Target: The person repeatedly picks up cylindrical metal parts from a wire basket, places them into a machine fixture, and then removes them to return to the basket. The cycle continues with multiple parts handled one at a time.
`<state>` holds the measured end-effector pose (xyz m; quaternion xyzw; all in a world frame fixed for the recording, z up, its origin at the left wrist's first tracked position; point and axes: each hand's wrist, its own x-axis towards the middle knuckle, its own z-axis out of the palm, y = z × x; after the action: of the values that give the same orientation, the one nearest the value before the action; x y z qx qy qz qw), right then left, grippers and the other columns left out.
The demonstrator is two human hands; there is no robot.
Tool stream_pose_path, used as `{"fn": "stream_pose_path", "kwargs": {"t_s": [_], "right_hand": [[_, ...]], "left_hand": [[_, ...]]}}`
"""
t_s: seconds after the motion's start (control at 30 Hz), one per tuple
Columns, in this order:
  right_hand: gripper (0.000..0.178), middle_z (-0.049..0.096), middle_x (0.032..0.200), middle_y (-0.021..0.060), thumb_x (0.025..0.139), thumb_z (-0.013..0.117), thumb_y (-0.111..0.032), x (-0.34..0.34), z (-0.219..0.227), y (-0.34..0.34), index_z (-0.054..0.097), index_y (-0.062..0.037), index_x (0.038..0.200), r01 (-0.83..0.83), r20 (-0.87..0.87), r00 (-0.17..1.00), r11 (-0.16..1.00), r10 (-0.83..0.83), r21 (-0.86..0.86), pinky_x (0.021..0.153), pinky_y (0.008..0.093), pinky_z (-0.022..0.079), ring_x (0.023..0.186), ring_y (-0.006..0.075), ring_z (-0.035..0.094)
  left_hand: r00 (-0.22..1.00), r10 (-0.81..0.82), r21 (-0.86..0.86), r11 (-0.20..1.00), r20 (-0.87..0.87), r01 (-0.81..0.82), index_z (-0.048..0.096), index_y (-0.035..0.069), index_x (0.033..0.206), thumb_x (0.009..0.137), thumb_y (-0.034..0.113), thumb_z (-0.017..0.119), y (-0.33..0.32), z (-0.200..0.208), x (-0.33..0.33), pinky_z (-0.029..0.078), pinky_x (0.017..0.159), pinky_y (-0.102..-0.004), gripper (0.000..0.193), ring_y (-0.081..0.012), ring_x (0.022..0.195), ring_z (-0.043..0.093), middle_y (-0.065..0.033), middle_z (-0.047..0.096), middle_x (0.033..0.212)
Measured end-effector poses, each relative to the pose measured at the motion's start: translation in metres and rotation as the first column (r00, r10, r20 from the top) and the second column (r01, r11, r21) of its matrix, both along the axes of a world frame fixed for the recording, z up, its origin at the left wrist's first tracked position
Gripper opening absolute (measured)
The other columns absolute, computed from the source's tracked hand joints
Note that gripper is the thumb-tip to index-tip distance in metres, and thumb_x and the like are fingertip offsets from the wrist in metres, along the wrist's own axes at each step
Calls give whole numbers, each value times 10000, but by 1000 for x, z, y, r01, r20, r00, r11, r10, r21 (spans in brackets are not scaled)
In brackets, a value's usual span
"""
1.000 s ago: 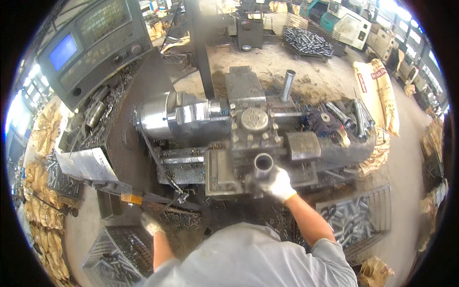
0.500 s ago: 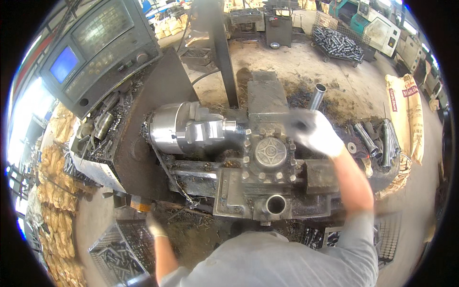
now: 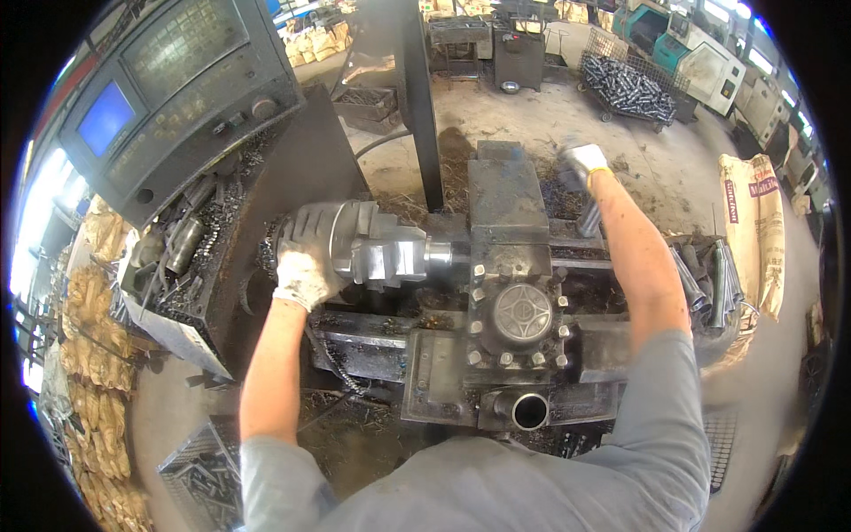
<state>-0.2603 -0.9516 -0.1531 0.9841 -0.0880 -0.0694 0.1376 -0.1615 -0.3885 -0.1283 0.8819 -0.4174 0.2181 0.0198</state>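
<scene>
Metal chuck [image 3: 321, 228], shiny-edged and drum-shaped

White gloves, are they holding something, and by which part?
The left hand touches the near side of the round chuck; a grip can't be told. The right hand is too blurred to tell.
</scene>
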Motion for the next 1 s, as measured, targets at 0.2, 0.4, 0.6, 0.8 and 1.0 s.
{"fn": "stream_pose_path", "kwargs": {"t_s": [0.2, 0.4, 0.6, 0.8, 1.0], "right_hand": [[495, 815, 1114, 195, 894, 770, -375, 30, 17, 139, 786, 15, 1198, 51, -4, 998, 705, -69, 707, 846, 395, 614, 956, 267, 773], [571, 810, 1004, 169, 764, 881, -500, 33, 12, 250, 815, -25, 1075, -216, -298, 863, 830, 409, 513, 796, 449, 617, 871, 300, 777], [519, 610, 1533, 163, 845, 930, -381, 65, -12, 231, 783, -62, 1227, 349, -585, 752, 567, 306, 746, 1063, 528, 581, 1314, 404, 653], [456, 813, 993, 133, 770, 904, -352, 33, -24, 222, 816, -23, 1072, 325, -501, 835, 531, 227, 782, 778, 421, 595, 869, 236, 757], [588, 780, 1066, 230, 724, 868, -401, -54, 24, 153, 756, -37, 1173, -177, 58, 984, 974, 170, 142, 879, 482, 629, 978, 404, 775]], "left_hand": [[922, 167, 249, 965, -350, -80, 584, 90, 1481, 624, 418, 918, -38, 46, 29, 523, 1141, -446, 977, -355, 1340, 632, -167, 656, 1452], [994, 90, -286, 953, -59, -103, 552, 9, 1486, 778, 255, 766, -15, -10, 18, 390, 1235, -540, 779, -419, 1403, 560, -253, 642, 1450], [995, 91, -320, 942, -50, -102, 545, 18, 1506, 806, 257, 781, -2, -24, 19, 369, 1241, -587, 777, -439, 1399, 554, -249, 642, 1439], [997, 67, -358, 931, -23, -71, 572, 5, 1457, 795, 232, 769, -5, -17, 17, 390, 1223, -569, 727, -440, 1376, 564, -254, 652, 1409], [996, 84, -328, 941, -25, -88, 577, 10, 1458, 806, 232, 764, -3, -19, 18, 383, 1231, -565, 714, -444, 1386, 558, -239, 650, 1423]]}}
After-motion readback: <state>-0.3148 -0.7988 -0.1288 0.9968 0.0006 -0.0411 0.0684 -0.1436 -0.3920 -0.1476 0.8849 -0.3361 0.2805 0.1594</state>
